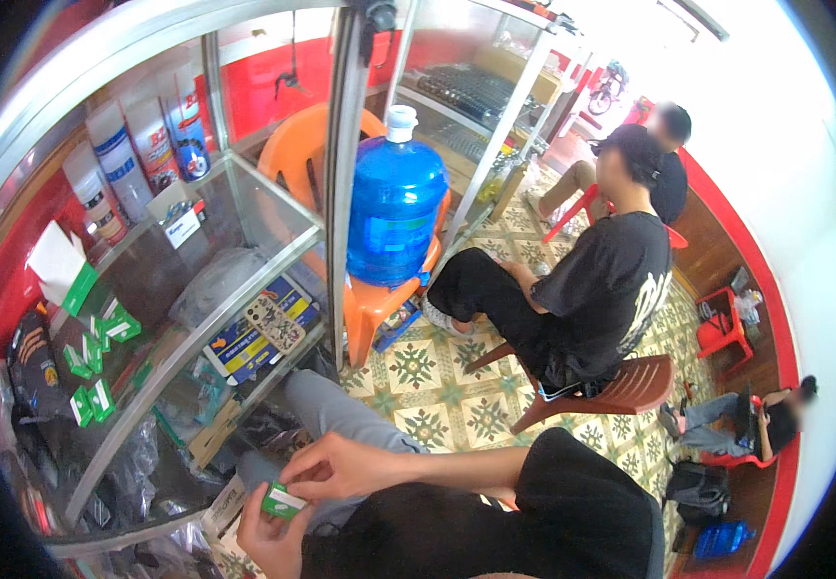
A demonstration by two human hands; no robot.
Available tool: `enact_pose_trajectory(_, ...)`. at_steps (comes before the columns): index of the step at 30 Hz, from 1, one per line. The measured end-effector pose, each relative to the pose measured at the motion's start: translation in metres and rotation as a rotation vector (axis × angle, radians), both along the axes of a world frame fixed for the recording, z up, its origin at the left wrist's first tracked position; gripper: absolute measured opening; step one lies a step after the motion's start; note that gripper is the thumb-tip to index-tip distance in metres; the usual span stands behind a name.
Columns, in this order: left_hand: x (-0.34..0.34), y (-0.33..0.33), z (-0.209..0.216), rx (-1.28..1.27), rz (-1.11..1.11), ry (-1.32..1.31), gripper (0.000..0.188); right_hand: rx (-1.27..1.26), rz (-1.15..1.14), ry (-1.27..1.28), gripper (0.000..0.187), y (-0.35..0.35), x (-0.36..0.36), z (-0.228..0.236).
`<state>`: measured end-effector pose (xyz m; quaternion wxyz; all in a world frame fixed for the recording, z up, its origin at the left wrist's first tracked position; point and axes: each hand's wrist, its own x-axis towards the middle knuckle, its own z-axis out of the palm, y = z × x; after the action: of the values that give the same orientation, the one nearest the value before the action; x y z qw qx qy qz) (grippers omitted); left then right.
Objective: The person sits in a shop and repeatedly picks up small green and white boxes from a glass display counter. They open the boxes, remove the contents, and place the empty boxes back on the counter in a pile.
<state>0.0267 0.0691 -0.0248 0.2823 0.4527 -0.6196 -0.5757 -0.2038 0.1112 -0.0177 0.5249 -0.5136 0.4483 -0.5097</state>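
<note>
A small green-and-white box (283,502) is held low in front of my lap. My left hand (268,542) grips it from below, with the thumb along one side and the fingers partly hidden behind it. From above, my right hand (345,470) pinches the box's upper end between thumb and fingertips. To the left, inside a glass display case (287,207), several similar small green boxes (93,349) stand in a loose group on the glass shelf. Behind them is a larger white-and-green carton (63,267) with its flap up.
Spray cans (146,145) and a small open box (178,214) stand farther back on the shelf. Beyond the case, a blue water jug (397,207) rests on an orange chair (371,311). A person (601,280) sits on a brown chair (620,388); others sit farther off.
</note>
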Motion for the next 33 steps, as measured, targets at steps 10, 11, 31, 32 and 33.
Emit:
enact_pose_trajectory(10,0.001,-0.005,0.006,-0.408,-0.138,-0.120,0.054,0.025,0.032,-0.096,0.026,0.002,-0.001,-0.001)
enact_pose_trajectory(11,0.001,-0.005,0.004,-0.390,-0.133,-0.102,0.053,0.021,0.038,-0.096,0.026,0.002,-0.002,-0.001)
enact_pose_trajectory(31,0.005,-0.002,0.001,-0.317,-0.152,-0.185,0.054,-0.003,0.077,0.005,0.024,0.006,-0.007,0.002)
enact_pose_trajectory(32,0.006,-0.002,-0.001,-0.308,-0.154,-0.190,0.053,0.008,0.079,-0.006,0.024,0.006,-0.006,0.002)
enact_pose_trajectory(33,0.007,-0.001,-0.003,-0.298,-0.155,-0.196,0.053,0.020,0.082,-0.017,0.024,0.006,-0.006,0.001)
